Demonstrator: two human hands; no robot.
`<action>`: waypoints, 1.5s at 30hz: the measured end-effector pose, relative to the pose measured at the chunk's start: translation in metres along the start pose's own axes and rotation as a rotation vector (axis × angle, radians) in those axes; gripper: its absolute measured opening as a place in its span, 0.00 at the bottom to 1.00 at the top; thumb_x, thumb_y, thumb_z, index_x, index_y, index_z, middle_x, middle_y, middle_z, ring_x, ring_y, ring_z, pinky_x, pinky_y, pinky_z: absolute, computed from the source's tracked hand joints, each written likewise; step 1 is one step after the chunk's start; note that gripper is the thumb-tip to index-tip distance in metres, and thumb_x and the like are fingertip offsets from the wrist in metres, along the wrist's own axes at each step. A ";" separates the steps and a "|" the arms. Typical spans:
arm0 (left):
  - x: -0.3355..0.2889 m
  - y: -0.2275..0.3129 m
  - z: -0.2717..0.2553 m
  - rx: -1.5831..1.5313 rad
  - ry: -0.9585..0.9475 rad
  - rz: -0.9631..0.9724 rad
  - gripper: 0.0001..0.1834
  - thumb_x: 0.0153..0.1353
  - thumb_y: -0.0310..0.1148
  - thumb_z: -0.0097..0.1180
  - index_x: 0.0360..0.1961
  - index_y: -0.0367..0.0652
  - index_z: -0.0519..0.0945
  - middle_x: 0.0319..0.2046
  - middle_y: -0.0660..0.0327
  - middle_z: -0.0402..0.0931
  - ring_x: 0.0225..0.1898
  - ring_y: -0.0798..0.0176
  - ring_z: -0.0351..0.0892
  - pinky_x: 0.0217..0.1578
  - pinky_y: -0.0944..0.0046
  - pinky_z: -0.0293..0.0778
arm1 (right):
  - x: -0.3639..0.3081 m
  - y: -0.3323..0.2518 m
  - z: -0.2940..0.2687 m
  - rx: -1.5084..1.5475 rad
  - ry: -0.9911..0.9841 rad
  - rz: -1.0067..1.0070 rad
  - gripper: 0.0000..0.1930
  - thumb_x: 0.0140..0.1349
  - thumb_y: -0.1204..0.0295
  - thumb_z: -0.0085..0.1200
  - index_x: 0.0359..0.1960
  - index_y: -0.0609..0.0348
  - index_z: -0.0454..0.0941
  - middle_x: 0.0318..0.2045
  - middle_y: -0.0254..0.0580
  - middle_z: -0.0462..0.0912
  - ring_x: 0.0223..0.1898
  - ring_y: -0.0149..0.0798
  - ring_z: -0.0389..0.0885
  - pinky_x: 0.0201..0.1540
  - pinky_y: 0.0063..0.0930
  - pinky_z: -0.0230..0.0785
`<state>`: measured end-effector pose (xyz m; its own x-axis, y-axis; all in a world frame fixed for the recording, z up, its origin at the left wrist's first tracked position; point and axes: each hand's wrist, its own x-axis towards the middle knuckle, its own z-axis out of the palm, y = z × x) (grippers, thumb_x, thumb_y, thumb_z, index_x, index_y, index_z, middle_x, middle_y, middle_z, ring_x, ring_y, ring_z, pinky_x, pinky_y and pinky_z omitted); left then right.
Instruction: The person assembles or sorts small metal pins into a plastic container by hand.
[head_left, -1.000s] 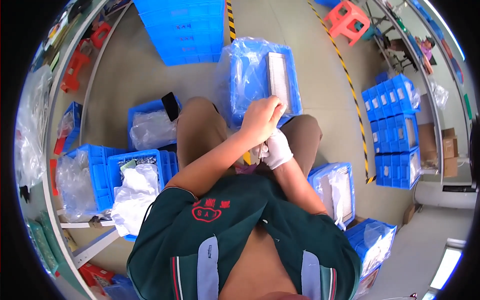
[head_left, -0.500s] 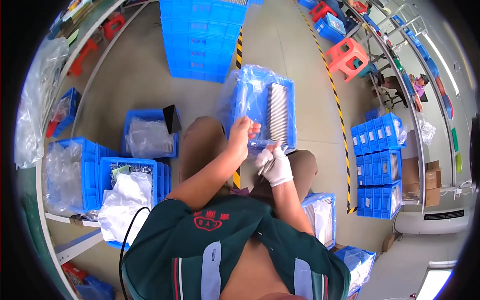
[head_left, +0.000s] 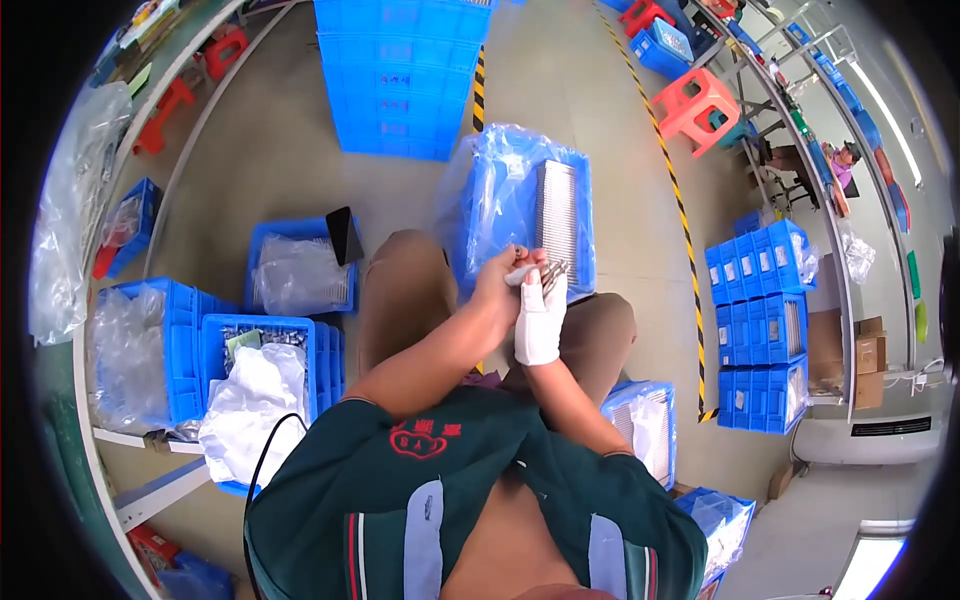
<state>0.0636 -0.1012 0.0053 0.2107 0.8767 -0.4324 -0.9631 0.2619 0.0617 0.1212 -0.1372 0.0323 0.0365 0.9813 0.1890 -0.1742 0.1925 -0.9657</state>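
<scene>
A blue plastic bin [head_left: 584, 232] stands before my knees, lined with a clear plastic bag [head_left: 492, 190]. Along its right side runs a long, tight row of slim silvery metal parts [head_left: 557, 205]. My two hands meet at the bin's near edge. My right hand [head_left: 540, 322], in a white glove with bare fingertips, is closed around several small metal pieces [head_left: 554, 274] that stick out past the fingers. Bare and curled, my left hand [head_left: 497, 283] touches the right one; its fingers are closed, and what they pinch is hidden.
A tall stack of blue bins [head_left: 395, 90] rises beyond. To the left, a dark phone-like slab [head_left: 343, 236] leans on a bin of bagged parts [head_left: 300, 272]. Stacked bins [head_left: 755, 330] stand at right, past a striped floor line [head_left: 690, 290]. A red stool [head_left: 697, 108] is farther off.
My left hand has come down and right from the bag to meet my right hand. The gloved hand has turned upright and shifted slightly left, metal pieces still in it.
</scene>
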 end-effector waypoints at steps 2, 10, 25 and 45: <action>0.004 0.004 -0.001 -0.026 -0.009 0.019 0.15 0.64 0.39 0.34 0.27 0.41 0.67 0.33 0.52 0.73 0.35 0.55 0.72 0.44 0.53 0.67 | 0.014 0.008 -0.006 0.067 -0.065 0.067 0.08 0.62 0.70 0.41 0.38 0.61 0.63 0.29 0.36 0.71 0.34 0.29 0.69 0.43 0.22 0.62; 0.026 0.010 0.003 -0.063 -0.065 0.025 0.13 0.63 0.37 0.36 0.27 0.41 0.67 0.35 0.51 0.73 0.41 0.52 0.72 0.46 0.53 0.67 | 0.023 0.018 0.001 -0.009 -0.007 0.030 0.24 0.62 0.67 0.43 0.56 0.67 0.54 0.50 0.45 0.66 0.52 0.35 0.64 0.56 0.27 0.54; 0.080 0.081 0.054 0.500 -0.249 0.041 0.10 0.61 0.38 0.42 0.30 0.43 0.69 0.34 0.51 0.75 0.38 0.56 0.75 0.39 0.57 0.72 | 0.101 0.014 -0.037 -0.016 -0.469 0.672 0.05 0.60 0.69 0.45 0.31 0.55 0.65 0.17 0.28 0.64 0.13 0.21 0.57 0.14 0.14 0.47; 0.091 0.103 0.028 0.706 -0.029 0.252 0.11 0.61 0.42 0.43 0.29 0.46 0.69 0.32 0.57 0.74 0.34 0.64 0.71 0.37 0.64 0.66 | 0.149 0.027 -0.035 -0.025 -0.414 0.713 0.10 0.60 0.64 0.46 0.28 0.57 0.69 0.14 0.29 0.67 0.11 0.20 0.56 0.13 0.15 0.45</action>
<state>-0.0114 0.0171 -0.0023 0.0120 0.9521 -0.3056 -0.6481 0.2401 0.7227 0.1567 0.0141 0.0281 -0.4412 0.7902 -0.4254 0.0041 -0.4722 -0.8815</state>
